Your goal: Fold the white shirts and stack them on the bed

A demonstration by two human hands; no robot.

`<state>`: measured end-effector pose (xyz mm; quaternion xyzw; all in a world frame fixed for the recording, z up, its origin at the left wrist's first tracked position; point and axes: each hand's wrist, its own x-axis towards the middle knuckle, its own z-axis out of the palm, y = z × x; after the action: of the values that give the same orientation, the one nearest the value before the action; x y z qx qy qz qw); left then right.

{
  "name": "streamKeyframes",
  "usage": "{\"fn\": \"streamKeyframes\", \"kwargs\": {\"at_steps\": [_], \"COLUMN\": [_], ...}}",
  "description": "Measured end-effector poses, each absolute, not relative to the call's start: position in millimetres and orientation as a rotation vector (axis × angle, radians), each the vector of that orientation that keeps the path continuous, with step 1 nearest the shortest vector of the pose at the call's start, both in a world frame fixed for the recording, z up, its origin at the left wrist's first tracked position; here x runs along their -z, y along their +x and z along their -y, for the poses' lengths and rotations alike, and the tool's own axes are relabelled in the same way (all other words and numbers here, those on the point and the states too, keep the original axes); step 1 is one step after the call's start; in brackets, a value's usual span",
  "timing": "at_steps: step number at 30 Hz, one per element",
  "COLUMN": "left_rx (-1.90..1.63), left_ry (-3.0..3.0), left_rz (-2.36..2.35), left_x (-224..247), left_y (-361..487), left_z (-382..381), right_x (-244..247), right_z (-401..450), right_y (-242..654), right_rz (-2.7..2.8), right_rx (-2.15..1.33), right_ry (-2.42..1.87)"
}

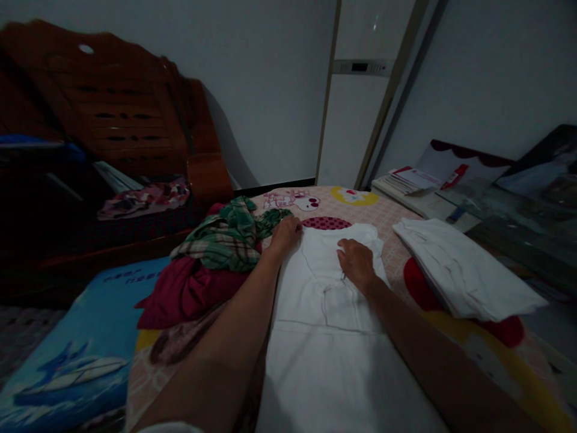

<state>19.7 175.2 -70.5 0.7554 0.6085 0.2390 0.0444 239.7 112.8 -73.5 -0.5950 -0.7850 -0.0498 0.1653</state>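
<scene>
A white garment with stitched seams lies lengthwise in front of me on a patterned cover. My left hand is at its far left corner, fingers closed on the edge of the cloth. Over the upper right part of the garment is my right hand, its fingers loosely bent and apart, with no cloth visibly gripped. Left of the garment, close to my left hand, lies a crumpled green plaid cloth on top of a dark red cloth.
A folded white stack of cloth lies at the right. Beyond it are papers and a glass-topped table. A carved wooden bench stands at left, a blue printed mat below it. A tall white cabinet unit stands behind.
</scene>
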Motion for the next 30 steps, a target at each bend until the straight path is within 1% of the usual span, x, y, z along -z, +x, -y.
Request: {"fn": "streamKeyframes", "kwargs": {"at_steps": [5,8,10,12,15,16,18,20,22,26,30], "left_rx": [-0.749,-0.791,-0.889,-0.993,-1.003,-0.954,-0.721,-0.42,-0.231,-0.169,-0.25], "left_ry": [2.266,2.243,2.231,2.216,2.176,2.167,2.219,2.38,2.592,2.729,2.75], "left_rz": [-1.954,-1.954,-1.901,-1.771,-1.462,-1.359,-1.17,-1.083,-1.153,-1.356,-1.339], "left_x": [77,72,59,36,-1,-10,-20,-16,-2,30,46], "left_y": [16,13,14,19,39,47,65,80,92,100,98], "left_z": [-177,-177,-175,-168,-149,-141,-122,-103,-86,-59,-49], "right_x": [64,38,16,-2,-10,-8,5,21,37,54,54], "right_z": [-111,-109,-107,-103,-96,-94,-89,-85,-84,-84,-81], "right_y": [240,246,252,258,264,266,267,268,269,273,275], "right_rz": [2.135,2.006,1.967,1.981,2.076,2.109,2.147,2.129,2.063,1.987,2.086], "right_rx": [0.051,-0.029,-0.077,-0.135,-0.202,-0.228,-0.297,-0.369,-0.419,-0.48,-0.507], "right_ry": [-1.723,-1.643,-1.524,-1.423,-1.412,-1.443,-1.512,-1.556,-1.58,-1.534,-1.47]}}
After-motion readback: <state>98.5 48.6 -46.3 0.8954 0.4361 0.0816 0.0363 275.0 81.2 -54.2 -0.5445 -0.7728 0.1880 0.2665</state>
